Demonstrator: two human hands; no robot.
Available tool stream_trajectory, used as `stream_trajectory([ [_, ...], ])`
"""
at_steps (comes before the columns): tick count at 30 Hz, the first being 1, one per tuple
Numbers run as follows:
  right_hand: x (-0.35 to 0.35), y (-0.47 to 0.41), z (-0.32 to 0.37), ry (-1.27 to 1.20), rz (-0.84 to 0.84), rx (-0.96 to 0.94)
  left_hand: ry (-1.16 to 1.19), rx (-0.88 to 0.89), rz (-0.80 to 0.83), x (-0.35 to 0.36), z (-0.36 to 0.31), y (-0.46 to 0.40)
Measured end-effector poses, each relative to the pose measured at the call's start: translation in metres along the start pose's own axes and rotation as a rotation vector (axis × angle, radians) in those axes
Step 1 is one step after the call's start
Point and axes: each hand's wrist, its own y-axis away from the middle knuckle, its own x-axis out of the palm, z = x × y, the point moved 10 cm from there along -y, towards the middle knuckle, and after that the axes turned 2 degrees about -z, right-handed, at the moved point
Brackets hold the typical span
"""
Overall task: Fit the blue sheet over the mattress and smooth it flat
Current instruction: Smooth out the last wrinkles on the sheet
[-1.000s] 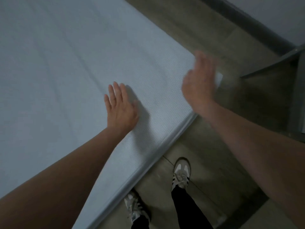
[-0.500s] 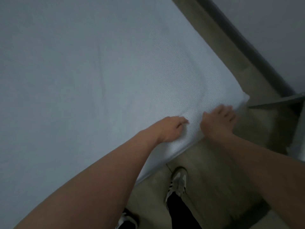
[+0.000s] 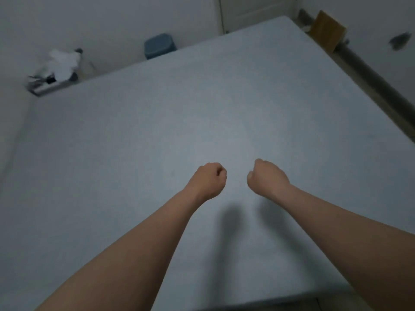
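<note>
- Here, the blue sheet (image 3: pixel 202 113) covers the whole top of the mattress and lies flat, with no clear wrinkles visible; it fills most of the head view, its near edge showing at the bottom right.
- Left hand (image 3: pixel 208 179) — held over the middle of the sheet, fingers curled into a loose fist that holds nothing; its forearm runs in from the lower left.
- Right hand (image 3: pixel 267 177) — just beside the left, apart from it, fingers likewise curled inward with nothing in them. Whether either fist touches the sheet cannot be told; shadows fall on the fabric below the forearms.
- Blue bin (image 3: pixel 160 46) — stands against the far wall beyond the mattress.
- White cloth bundle (image 3: pixel 61 63) — lies at the far left corner, blurred.
- Brown box (image 3: pixel 326 30) — sits past the far right corner, near a dark pipe (image 3: pixel 377 84) running along the right wall.
</note>
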Motion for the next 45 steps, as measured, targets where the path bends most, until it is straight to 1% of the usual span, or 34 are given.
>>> stream_trajectory([
  [3,0.018,0.009,0.079,0.014,0.029,-0.099,0.015,-0.076,-0.070,-0.046,0.063,0.019],
  [5,0.037,0.016,0.117,0.027,0.050,-0.148,0.021,-0.115,-0.085,-0.062,0.103,0.032],
  [8,0.075,0.030,0.157,0.071,0.103,-0.201,0.039,-0.172,-0.081,-0.068,0.161,0.054],
  [11,0.114,0.039,0.178,0.124,0.174,-0.228,0.059,-0.222,-0.057,-0.062,0.211,0.073],
  [15,0.155,0.046,0.200,0.139,0.243,-0.266,0.100,-0.263,-0.009,-0.053,0.259,0.093],
  [19,0.186,0.053,0.216,0.179,0.269,-0.318,0.135,-0.316,0.011,-0.042,0.297,0.106],
  [22,0.209,0.053,0.220,0.187,0.275,-0.355,0.146,-0.379,0.010,-0.022,0.327,0.111],
  [26,0.251,0.049,0.209,0.208,0.260,-0.436,0.086,-0.400,0.081,0.031,0.366,0.111],
  [29,0.302,0.048,0.198,0.271,0.281,-0.502,-0.024,-0.375,0.073,0.075,0.401,0.103],
  [30,0.331,0.053,0.190,0.298,0.309,-0.511,-0.048,-0.383,0.066,0.099,0.416,0.109],
  [31,0.335,0.052,0.191,0.281,0.292,-0.512,-0.089,-0.377,0.035,0.099,0.420,0.106],
  [33,0.374,0.063,0.184,0.251,0.289,-0.465,-0.090,-0.436,0.034,0.130,0.447,0.123],
  [35,0.413,0.083,0.176,0.282,0.288,-0.411,-0.076,-0.508,0.112,0.166,0.474,0.148],
  [37,0.435,0.102,0.175,0.330,0.231,-0.429,-0.143,-0.501,0.148,0.187,0.487,0.167],
  [38,0.439,0.106,0.176,0.347,0.206,-0.457,-0.165,-0.489,0.152,0.190,0.489,0.169],
  [41,0.429,0.104,0.173,0.364,0.216,-0.513,-0.231,-0.520,0.152,0.178,0.487,0.166],
  [43,0.413,0.087,0.155,0.361,0.215,-0.496,-0.287,-0.528,0.083,0.162,0.479,0.154],
  [45,0.389,0.060,0.123,0.351,0.169,-0.459,-0.342,-0.473,0.011,0.156,0.449,0.134],
])
